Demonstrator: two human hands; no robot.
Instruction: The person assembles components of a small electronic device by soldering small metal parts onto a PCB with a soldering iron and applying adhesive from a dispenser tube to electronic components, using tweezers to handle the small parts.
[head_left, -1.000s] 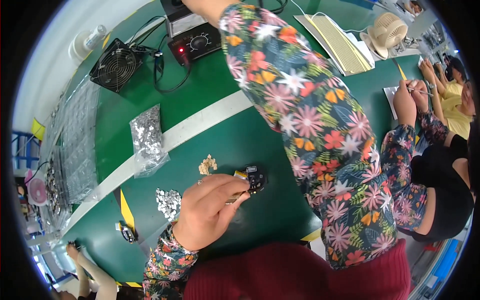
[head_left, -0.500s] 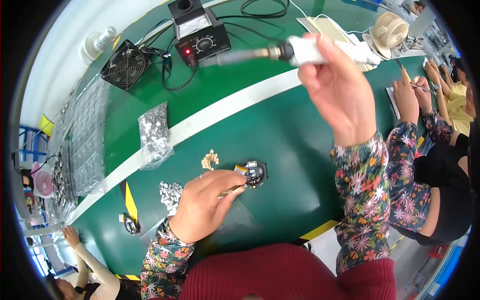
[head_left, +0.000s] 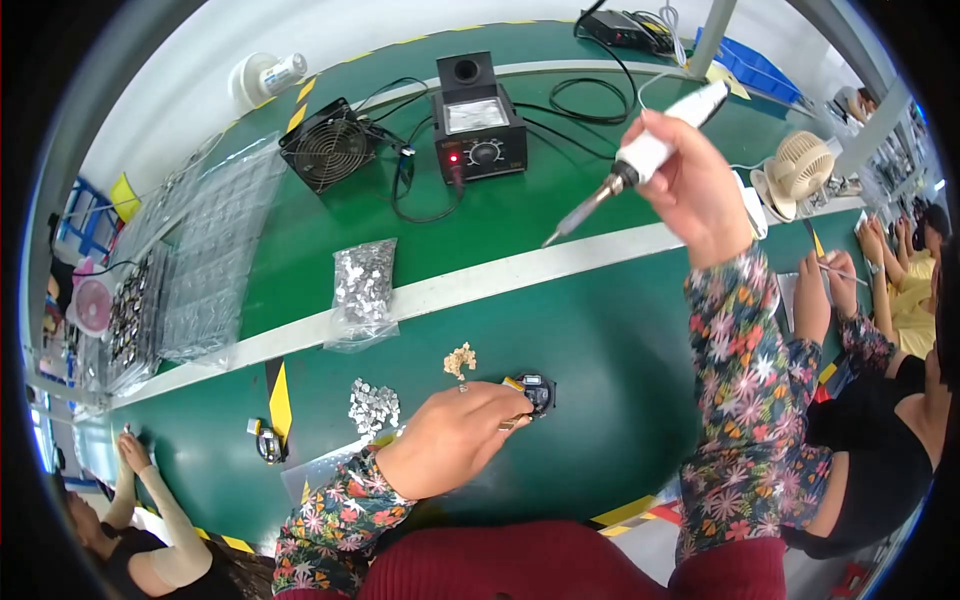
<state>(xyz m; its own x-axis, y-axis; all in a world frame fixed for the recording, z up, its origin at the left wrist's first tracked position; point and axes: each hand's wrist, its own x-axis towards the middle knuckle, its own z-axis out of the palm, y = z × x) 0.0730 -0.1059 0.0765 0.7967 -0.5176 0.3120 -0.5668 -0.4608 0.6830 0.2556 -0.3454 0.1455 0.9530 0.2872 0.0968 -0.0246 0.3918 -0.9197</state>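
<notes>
My right hand (head_left: 695,185) is closed round the white handle of a soldering iron (head_left: 644,154), held up over the white strip of the bench. Its metal tip points down and left, well apart from the bench top. Lower down, my left hand (head_left: 455,435) pinches slim brass-coloured tweezers (head_left: 514,423) beside a small round black electronic device (head_left: 541,392). Fingers cover the device's left side and the tweezers' points. A yellow piece shows at the device's upper left edge.
Behind stand a soldering station (head_left: 482,145) with a red light and a black fan (head_left: 330,150). A bag of small parts (head_left: 365,285), silvery pieces (head_left: 373,406) and tan bits (head_left: 459,359) lie nearer. Another device (head_left: 268,443) sits left. Co-workers sit on both sides.
The whole view has shifted, with the bench now further right and lower. The soldering iron has swung from nearly level to tip-down. My left hand stays at the device.
</notes>
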